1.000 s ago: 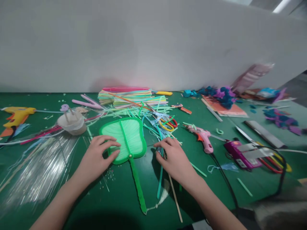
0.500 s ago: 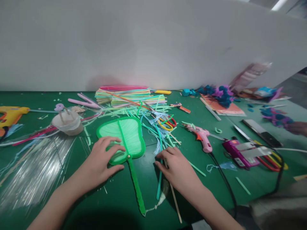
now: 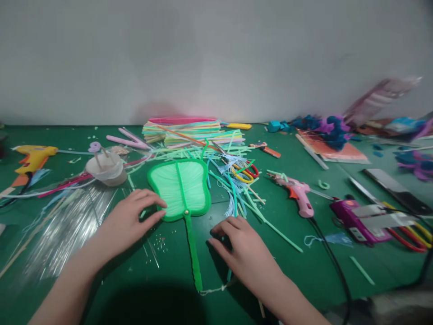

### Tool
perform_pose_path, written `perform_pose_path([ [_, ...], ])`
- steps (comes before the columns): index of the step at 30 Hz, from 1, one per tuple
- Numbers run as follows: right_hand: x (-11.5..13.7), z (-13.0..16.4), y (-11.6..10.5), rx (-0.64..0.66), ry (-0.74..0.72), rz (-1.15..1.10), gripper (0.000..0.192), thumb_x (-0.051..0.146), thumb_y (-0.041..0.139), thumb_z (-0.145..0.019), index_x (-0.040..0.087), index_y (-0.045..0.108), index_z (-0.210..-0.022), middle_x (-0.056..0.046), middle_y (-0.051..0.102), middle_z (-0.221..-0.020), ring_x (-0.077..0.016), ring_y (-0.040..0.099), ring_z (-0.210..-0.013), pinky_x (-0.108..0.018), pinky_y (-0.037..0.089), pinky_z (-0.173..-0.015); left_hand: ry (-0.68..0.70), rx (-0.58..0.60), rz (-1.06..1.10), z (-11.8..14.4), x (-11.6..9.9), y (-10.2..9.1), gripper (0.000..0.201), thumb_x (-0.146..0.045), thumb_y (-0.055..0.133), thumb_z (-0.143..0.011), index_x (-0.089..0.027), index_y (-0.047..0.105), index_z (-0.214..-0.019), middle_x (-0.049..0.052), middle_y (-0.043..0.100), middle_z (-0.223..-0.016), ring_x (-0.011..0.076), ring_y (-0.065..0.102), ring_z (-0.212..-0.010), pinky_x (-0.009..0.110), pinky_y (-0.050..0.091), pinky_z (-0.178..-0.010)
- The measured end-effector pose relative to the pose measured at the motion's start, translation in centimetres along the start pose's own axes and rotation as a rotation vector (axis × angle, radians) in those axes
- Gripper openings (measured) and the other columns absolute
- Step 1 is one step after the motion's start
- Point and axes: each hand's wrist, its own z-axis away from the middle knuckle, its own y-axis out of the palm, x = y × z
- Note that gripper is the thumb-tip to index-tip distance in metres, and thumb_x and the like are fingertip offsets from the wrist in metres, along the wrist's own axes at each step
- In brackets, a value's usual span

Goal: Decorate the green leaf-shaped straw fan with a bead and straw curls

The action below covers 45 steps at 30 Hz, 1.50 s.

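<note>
Before me spreads the green tabletop [image 3: 311, 275], backed by a plain grey wall [image 3: 203, 63]. To my left fans a sheaf of clear, glossy strands [image 3: 74, 221]; my forearm might drag them. The bright green, broad-headed fan with a pale mesh-like panel [image 3: 181, 194] lies flat before me, its handle towards me. My left hand [image 3: 133, 216] reaches over its lower left edge, thumb and fingertips parted; pressing hard there could dent the panel. My right hand [image 3: 237, 246] is beside the handle, thumb and forefinger apart, nothing visible between them. The pink glue gun with an orange trigger [image 3: 294, 189] could burn me if it's hot. The thin pale cord at the handle's end [image 3: 213, 291] could snag under my right wrist.

Strips crowd the fan's far edge, so lifting beats sliding that way. The freest room lies just left of the handle, beyond a scatter of tiny shiny bits [image 3: 161, 246].
</note>
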Motion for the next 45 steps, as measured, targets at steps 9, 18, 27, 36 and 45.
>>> perform_pose_path([
  [9,4.6,-0.7,3.9,0.047,0.072,0.304,0.030,0.044,0.060,-0.089,0.014,0.063,-0.085,-0.010,0.068,-0.071,-0.0278,0.068,-0.064,-0.030,0.030,-0.046,-0.206,-0.233,-0.092,-0.1,0.5,-0.8,0.021,-0.043,0.056,-0.087,-0.027,0.069,-0.086,0.002,0.069,-0.096,0.0228,0.064,-0.086,0.035,0.047,-0.075],
  [18,2.9,-0.4,1.9,-0.035,-0.001,0.134,0.020,0.026,0.056,-0.088,0.019,0.056,-0.069,0.000,0.063,-0.062,-0.0142,0.057,-0.051,-0.028,0.022,-0.050,-0.311,-0.435,-0.143,0.2,0.3,-1.0,0.016,-0.039,0.057,-0.087,-0.027,0.068,-0.089,0.000,0.068,-0.093,0.0196,0.062,-0.078,0.030,0.045,-0.064],
  [27,2.5,1.3,-2.2,-0.166,0.020,0.015,0.032,0.027,0.053,-0.086,0.022,0.039,-0.058,0.005,0.048,-0.049,-0.0107,0.041,-0.042,-0.027,0.021,-0.047,-0.338,-0.403,-0.123,0.2,0.8,-0.7,0.017,-0.040,0.057,-0.086,-0.027,0.069,-0.089,0.001,0.070,-0.095,0.0217,0.062,-0.077,0.034,0.046,-0.070],
  [36,1.3,2.1,-4.8,-0.289,0.011,0.054,0.038,0.031,0.053,-0.086,0.023,0.031,-0.057,0.007,0.039,-0.045,-0.0101,0.034,-0.039,-0.026,0.021,-0.043,-0.011,-0.151,0.055,-1.0,-2.2,5.0,0.022,-0.035,0.057,-0.091,-0.026,0.071,-0.106,0.004,0.067,-0.102,0.0229,0.059,-0.100,0.039,0.047,-0.088],
  [45,0.1,2.7,-3.3,-0.238,0.037,0.048,0.036,0.028,0.053,-0.086,0.023,0.031,-0.058,0.007,0.038,-0.046,-0.0100,0.035,-0.040,-0.025,0.022,-0.044,0.097,-0.147,-0.120,-1.9,-3.9,6.4,0.020,-0.026,0.053,-0.093,-0.022,0.071,-0.087,0.005,0.069,-0.091,0.0239,0.056,-0.089,0.039,0.043,-0.076],
])
